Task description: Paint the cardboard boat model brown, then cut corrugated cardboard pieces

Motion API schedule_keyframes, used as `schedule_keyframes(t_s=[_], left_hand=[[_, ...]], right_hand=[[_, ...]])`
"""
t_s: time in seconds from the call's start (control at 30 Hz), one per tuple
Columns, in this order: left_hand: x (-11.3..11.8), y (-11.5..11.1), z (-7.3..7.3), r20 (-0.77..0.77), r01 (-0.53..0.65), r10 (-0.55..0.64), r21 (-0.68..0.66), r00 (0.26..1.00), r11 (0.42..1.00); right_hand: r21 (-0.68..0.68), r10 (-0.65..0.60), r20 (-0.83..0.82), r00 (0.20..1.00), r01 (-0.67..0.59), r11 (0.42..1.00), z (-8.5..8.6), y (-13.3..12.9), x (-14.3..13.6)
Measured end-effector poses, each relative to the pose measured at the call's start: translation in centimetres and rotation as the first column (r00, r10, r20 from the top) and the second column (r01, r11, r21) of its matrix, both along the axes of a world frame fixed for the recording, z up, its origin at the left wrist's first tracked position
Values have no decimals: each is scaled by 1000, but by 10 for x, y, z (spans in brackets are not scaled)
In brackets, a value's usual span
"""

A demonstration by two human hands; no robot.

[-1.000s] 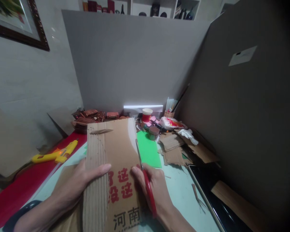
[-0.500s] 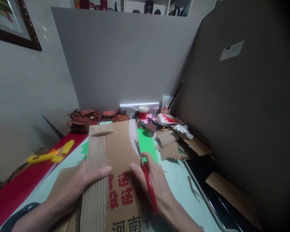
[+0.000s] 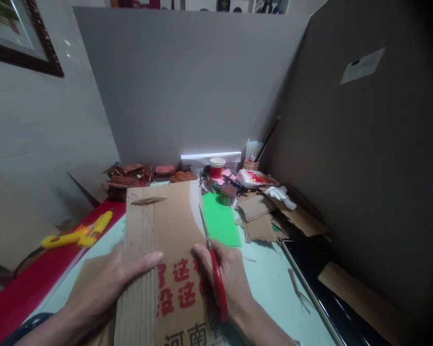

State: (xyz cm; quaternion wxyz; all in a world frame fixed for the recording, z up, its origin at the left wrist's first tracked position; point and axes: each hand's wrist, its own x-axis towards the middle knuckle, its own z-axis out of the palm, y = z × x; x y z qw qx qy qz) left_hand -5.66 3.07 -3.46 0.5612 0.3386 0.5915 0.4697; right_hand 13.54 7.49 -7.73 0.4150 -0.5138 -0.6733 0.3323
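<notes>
A tall piece of brown cardboard (image 3: 176, 211) with red and black printed characters stands in front of me, its left strip peeled to bare ridges. My left hand (image 3: 130, 274) grips its left side, thumb lying across the ridged strip. In my right hand (image 3: 227, 274) are red-handled scissors (image 3: 216, 278), held against the cardboard's right edge, blades pointing up and away. The right thumb presses on the cardboard's printed face. A torn hole shows near the top left of the cardboard, and a pale curved patch runs down its upper right edge.
To the left, a yellow glue gun (image 3: 81, 233) lies on a red cloth (image 3: 7, 298). Brown stacked pieces (image 3: 124, 180), a paper cup (image 3: 217, 168) and a small jar (image 3: 228, 194) are at the back. Cardboard scraps (image 3: 258, 218), a green sheet (image 3: 222, 221) and a black panel (image 3: 321, 288) lie rightward.
The cardboard and both hands sit slightly further left in view, while the background has shifted a little right. The scissors have moved slightly left, still in my right hand.
</notes>
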Motion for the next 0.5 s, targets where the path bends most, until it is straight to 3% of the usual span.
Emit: schedule_keyframes(t_s=[0.1,0.3,0.5], left_hand=[[1,1,-1,-18,-28,28,-13,999,1000],[7,-2,-1,-1,-18,18,104,1000,994],[12,-9,1,-50,-4,5,25,999,1000]], right_hand=[[6,-13,10,1000,13,1000,1,1,0],[-10,9,32,999,-9,1000,11,0,7],[31,29,119,992,-32,999,17,1,14]])
